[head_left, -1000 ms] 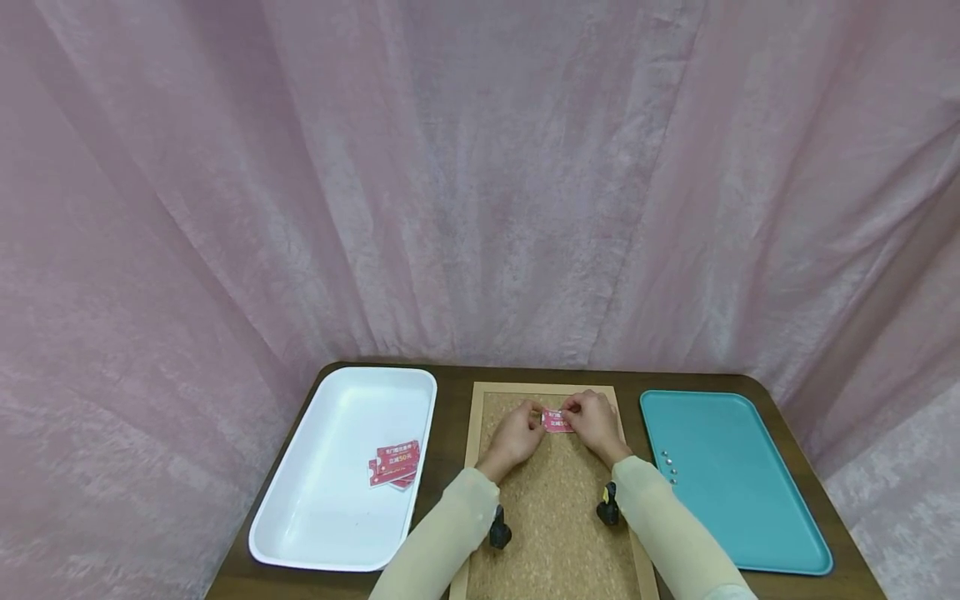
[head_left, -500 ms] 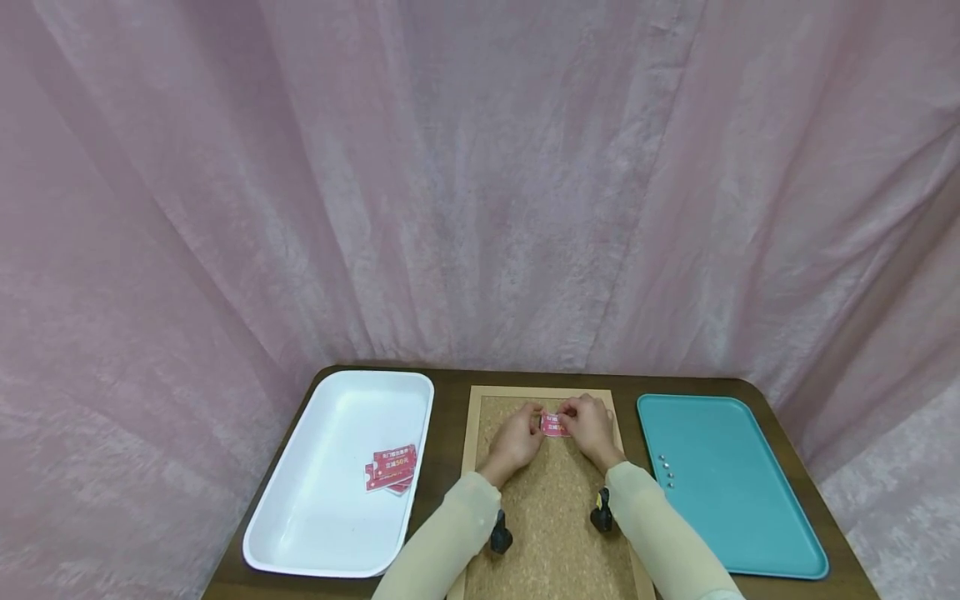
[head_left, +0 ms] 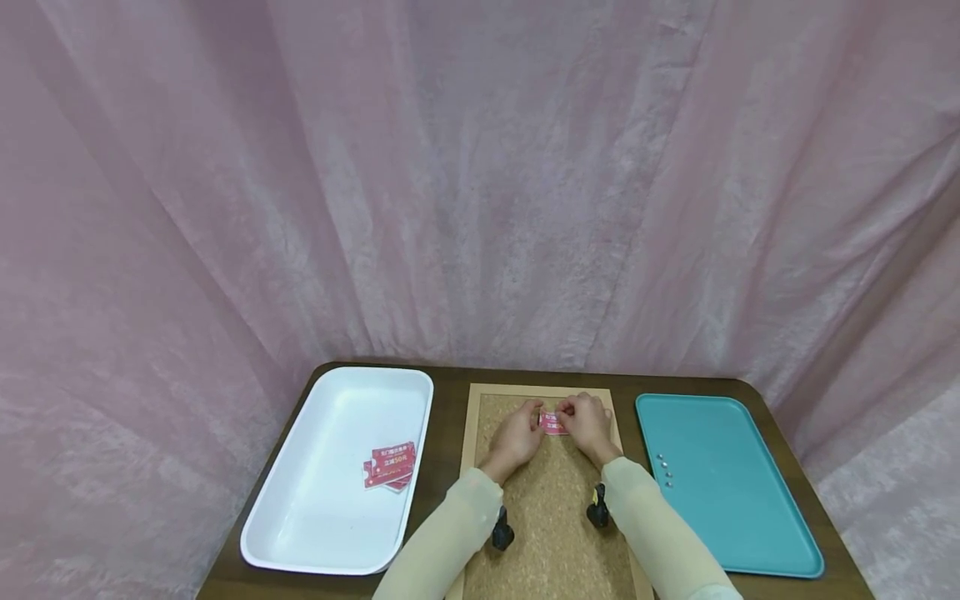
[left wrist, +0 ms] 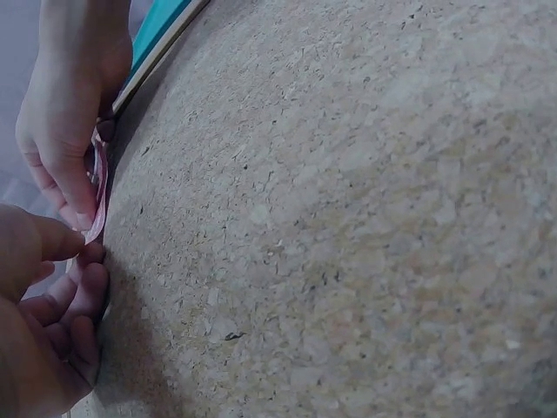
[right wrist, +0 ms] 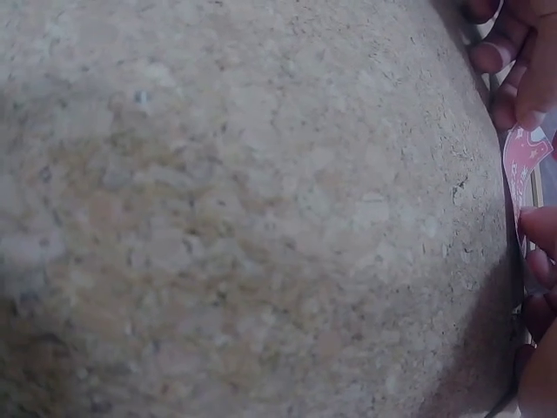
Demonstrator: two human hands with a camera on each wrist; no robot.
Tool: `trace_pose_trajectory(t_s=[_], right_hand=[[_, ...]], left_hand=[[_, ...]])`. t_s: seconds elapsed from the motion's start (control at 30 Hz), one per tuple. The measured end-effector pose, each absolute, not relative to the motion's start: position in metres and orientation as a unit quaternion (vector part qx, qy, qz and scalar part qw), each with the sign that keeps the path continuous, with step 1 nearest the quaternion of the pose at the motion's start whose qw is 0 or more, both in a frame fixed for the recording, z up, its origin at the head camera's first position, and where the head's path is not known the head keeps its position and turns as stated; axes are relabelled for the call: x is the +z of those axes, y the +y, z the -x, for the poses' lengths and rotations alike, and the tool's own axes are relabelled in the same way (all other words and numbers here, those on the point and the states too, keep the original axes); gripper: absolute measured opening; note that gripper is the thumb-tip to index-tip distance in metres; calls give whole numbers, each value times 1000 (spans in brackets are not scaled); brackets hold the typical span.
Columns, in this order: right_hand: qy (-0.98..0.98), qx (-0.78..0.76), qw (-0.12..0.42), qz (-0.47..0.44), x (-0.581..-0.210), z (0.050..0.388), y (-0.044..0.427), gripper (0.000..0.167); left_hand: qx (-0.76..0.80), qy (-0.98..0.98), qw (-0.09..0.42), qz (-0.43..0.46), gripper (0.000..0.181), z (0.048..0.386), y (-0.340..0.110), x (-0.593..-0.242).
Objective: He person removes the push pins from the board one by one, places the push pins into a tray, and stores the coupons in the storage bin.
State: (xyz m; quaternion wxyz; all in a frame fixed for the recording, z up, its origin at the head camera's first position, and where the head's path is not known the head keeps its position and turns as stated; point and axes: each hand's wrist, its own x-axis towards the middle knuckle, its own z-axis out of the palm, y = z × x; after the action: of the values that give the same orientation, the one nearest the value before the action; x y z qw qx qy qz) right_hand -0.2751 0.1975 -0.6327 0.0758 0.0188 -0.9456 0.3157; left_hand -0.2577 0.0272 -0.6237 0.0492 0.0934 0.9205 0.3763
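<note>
A small red-and-white paper coupon (head_left: pixel 552 423) lies near the far end of a wood-framed corkboard (head_left: pixel 551 517). My left hand (head_left: pixel 517 435) pinches its left end between thumb and fingertips. At the opposite end, the curled fingers of my right hand (head_left: pixel 588 425) grip the coupon and cover its upper right part. Whether a small item also sits between those fingertips is hidden. In the right wrist view the coupon (right wrist: pixel 524 161) bows slightly between both hands. The left wrist view shows it nearly edge-on, close to the cork surface (left wrist: pixel 305 218).
Left of the board, a white tray (head_left: pixel 300 525) holds several overlapping red coupons (head_left: pixel 392 462). To the right is a teal tray (head_left: pixel 742 483) with several small silvery pieces (head_left: pixel 665 471) near its left edge. A pink curtain (head_left: pixel 480 183) hangs behind the dark table.
Both hands stay at the coupon almost unmoved; the right fingertips have shifted very slightly left over it. The whole head view has drifted a little.
</note>
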Motion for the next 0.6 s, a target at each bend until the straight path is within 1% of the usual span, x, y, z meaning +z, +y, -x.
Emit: trace_pose_trajectory(t_s=[0.2,0.33,0.47,0.6], right_hand=[[-942,328,66,-15,-631,278,198,7],[-941,335,44,-9,-630,282,198,7],[-941,337,22,1,-628,283,198,7],[-940,342,14,2,-630,280,195,7]], left_hand=[[371,923,38,-94,46,261,29,-624],[371,924,33,-88,46,265,30,-623],[368,925,32,-89,46,263,29,-624],[369,925,32,-82,45,258,27,-626]])
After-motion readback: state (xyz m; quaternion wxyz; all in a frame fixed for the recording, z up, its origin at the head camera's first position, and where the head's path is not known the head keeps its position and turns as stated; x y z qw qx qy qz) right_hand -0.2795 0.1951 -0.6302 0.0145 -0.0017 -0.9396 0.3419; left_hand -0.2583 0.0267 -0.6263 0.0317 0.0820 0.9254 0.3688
